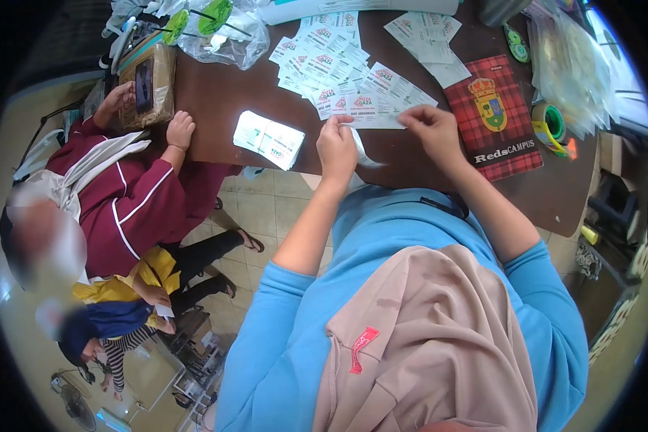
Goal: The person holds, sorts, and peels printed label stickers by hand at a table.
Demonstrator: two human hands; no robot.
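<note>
My left hand [337, 150] is closed in a pinch on a printed paper strip [367, 117] at the table's near edge; a white tail of paper hangs below the fingers. At the strip's right end, my right hand [434, 134] has its thumb and fingertips pressed together; whether they grip the strip is too small to tell. Many loose printed slips [322, 63] lie overlapping just beyond. A banded stack of slips [268, 140] rests left of my left hand. Right of my right hand lies a red plaid notebook [498, 108].
More slips [426, 36] lie at the back. Tape rolls [548, 124] and plastic bags [572, 68] are on the right. On the left a seated person [140, 194] rests a hand on the brown table [209, 93] and holds a phone [144, 85] over a wrapped parcel.
</note>
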